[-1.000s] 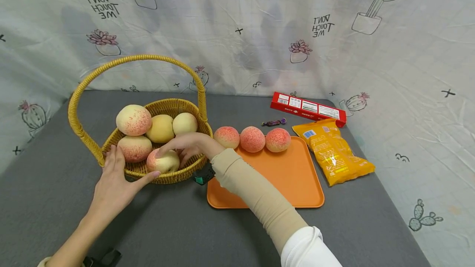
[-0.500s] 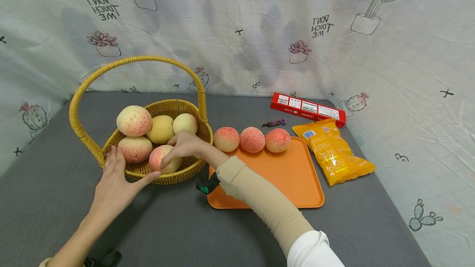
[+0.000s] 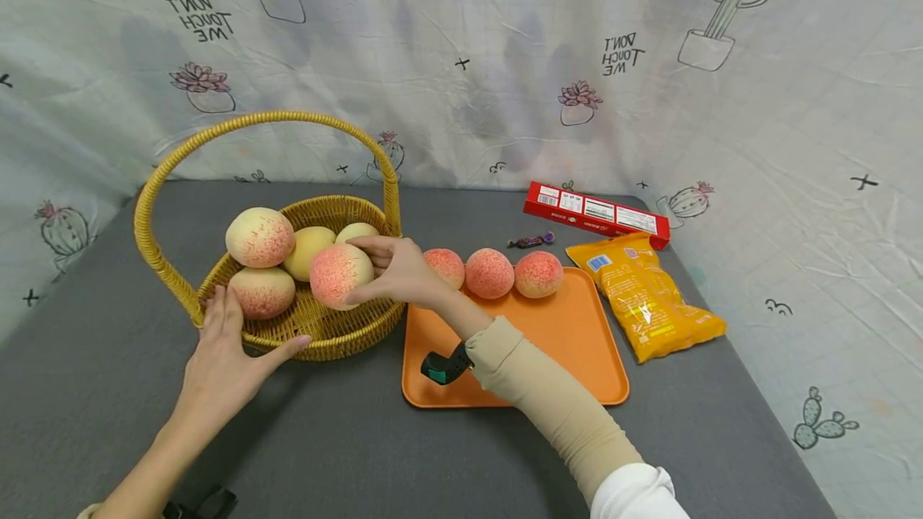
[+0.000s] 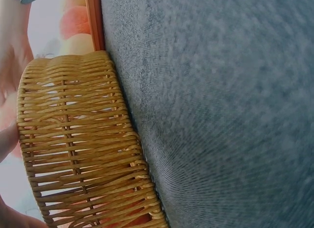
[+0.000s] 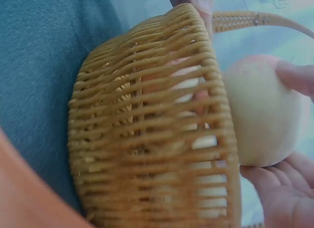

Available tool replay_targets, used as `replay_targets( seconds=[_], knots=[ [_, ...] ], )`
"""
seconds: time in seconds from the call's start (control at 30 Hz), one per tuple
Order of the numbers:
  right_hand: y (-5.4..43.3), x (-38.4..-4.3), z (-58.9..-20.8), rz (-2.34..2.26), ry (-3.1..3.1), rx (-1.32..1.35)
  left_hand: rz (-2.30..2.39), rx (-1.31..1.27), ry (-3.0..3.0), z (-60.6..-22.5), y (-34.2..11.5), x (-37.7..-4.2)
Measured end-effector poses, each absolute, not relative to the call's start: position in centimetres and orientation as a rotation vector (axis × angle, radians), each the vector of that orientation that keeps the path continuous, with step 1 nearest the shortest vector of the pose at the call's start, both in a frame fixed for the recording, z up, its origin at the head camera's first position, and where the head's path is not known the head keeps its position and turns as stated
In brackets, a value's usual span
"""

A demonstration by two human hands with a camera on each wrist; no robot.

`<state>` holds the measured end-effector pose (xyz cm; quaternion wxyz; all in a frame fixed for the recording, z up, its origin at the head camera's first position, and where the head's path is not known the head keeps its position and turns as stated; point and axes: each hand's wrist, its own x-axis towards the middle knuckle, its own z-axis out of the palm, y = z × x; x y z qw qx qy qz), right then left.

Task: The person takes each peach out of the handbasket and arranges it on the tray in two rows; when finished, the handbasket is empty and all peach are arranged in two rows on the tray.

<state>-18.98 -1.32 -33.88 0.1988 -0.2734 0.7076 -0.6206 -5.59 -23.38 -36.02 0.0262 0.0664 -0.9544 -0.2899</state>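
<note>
In the head view my right hand (image 3: 404,275) holds a pink-speckled peach (image 3: 337,275) between thumb and fingers, raised over the right part of the yellow wicker basket (image 3: 339,347). In the right wrist view this peach (image 5: 262,115) shows pale, just beyond the basket's rim. My left hand (image 3: 223,359) rests spread on the basket's front left rim, fingers fairly straight and thumb stretched along the front. Inside the basket lie two speckled peaches (image 3: 261,292) at the left, a yellow fruit (image 3: 308,251) and a pale fruit (image 3: 356,232), partly hidden behind my right hand.
Right of the basket lies an orange tray (image 3: 562,351) with three pink peaches (image 3: 490,273) along its far edge. Beyond are a wrapped candy (image 3: 531,240), a red box (image 3: 594,215) and an orange snack bag (image 3: 649,299). The basket's tall handle (image 3: 288,116) arches over it.
My right hand has lifted the peach from the basket's front, moving it up and slightly right. My left hand has stayed on the rim.
</note>
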Motion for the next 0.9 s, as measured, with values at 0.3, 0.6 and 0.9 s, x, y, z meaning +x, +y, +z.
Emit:
replay_targets(
  seconds=[0.3,0.6,0.9],
  knots=[
    [3.2,-18.5,-33.7,-2.015,1.914,-0.783,-0.899,0.208,-2.943,-36.0,-23.4,-5.6],
    [8.8,-17.7,-33.8,-2.168,1.96,-0.712,-0.913,0.198,-2.917,-36.1,-23.4,-5.4],
    [14.9,-17.2,-34.0,-2.332,2.077,-0.544,-0.914,0.197,-2.912,-36.2,-23.3,-5.4]
  ],
)
